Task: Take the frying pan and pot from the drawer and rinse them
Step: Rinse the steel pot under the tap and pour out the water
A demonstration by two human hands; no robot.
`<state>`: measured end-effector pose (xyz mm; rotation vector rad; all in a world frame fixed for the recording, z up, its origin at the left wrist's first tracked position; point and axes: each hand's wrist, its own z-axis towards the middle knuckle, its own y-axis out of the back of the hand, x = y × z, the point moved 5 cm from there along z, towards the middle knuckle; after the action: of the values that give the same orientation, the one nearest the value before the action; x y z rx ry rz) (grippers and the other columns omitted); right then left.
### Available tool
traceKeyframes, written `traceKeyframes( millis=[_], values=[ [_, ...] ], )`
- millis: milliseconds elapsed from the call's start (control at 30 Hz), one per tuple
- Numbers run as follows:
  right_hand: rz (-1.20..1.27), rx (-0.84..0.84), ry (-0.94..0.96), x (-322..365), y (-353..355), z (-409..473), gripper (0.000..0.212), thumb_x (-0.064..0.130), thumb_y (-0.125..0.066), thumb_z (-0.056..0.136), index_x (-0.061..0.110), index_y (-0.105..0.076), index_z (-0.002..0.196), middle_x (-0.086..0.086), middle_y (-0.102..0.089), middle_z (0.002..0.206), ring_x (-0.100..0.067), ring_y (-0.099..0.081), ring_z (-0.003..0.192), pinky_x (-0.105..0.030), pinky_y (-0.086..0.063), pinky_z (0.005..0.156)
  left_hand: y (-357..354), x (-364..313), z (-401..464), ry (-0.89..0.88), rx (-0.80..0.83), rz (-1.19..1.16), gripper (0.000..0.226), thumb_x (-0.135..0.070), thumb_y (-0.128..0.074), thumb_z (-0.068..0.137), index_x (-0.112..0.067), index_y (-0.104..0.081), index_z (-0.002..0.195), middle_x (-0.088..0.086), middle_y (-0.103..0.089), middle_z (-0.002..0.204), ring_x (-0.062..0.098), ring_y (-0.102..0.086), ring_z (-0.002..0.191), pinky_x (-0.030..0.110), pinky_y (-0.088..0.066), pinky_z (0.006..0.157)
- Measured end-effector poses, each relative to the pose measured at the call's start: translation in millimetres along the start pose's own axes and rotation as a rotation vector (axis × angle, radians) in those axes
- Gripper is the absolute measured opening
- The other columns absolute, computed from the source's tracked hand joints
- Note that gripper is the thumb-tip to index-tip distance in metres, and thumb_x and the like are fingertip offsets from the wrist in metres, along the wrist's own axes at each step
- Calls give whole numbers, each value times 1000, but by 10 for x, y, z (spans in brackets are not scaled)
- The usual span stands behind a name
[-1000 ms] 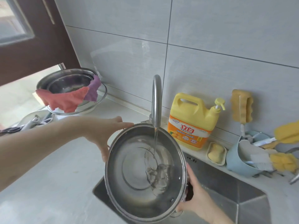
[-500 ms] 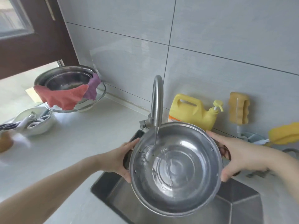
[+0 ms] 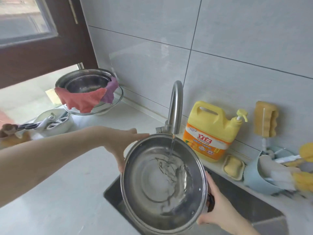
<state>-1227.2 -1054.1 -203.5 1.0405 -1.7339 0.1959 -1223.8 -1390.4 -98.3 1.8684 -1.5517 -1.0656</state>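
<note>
A stainless steel pot (image 3: 152,189) is held tilted over the sink (image 3: 250,206), its opening facing me. A thin stream of water runs from the curved faucet (image 3: 176,106) into the pot and swirls on its bottom. My left hand (image 3: 122,145) grips the pot's upper left rim. My right hand (image 3: 218,209) holds the lower right side at a dark handle. No frying pan is in view.
A yellow detergent jug (image 3: 211,131) and a soap dish (image 3: 233,167) stand behind the sink. A blue holder (image 3: 257,177) with brushes and sponges sits at right. Stacked metal bowls (image 3: 84,82) draped with a red cloth and a dish of utensils (image 3: 55,122) rest on the counter at left.
The pot has been rocked: half a second ago my hands held it level at left and right; now it tilts with my left hand high and my right hand low.
</note>
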Motion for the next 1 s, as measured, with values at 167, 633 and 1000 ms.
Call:
traceKeyframes(
  millis=[167, 633, 1000],
  values=[
    [-103, -275, 207, 80, 128, 61, 148, 30, -100, 42, 63, 2, 144, 43, -24, 144, 27, -23, 130, 5, -26, 96, -33, 176, 55, -158, -363, 258, 144, -62, -87, 51, -46, 20, 147, -10, -28, 121, 7, -43, 90, 24, -38, 74],
    [-694, -481, 273, -260, 594, -367, 140, 29, -90, 67, 61, 27, 138, 4, -43, 121, -13, -47, 114, -25, -43, 90, -1096, -203, 488, -270, -959, 124, 142, -45, -93, 49, -18, -4, 156, 9, -43, 112, 28, -63, 80, 32, -54, 57],
    [-1050, -856, 732, 92, 790, -1194, 97, 28, -67, 91, 21, 3, 157, -8, -46, 96, -22, -41, 77, -34, -54, 54, -917, -681, 123, -522, -1412, 204, 103, -43, -70, 80, -18, -4, 155, 18, -44, 108, 29, -48, 86, 35, -47, 65]
  ],
)
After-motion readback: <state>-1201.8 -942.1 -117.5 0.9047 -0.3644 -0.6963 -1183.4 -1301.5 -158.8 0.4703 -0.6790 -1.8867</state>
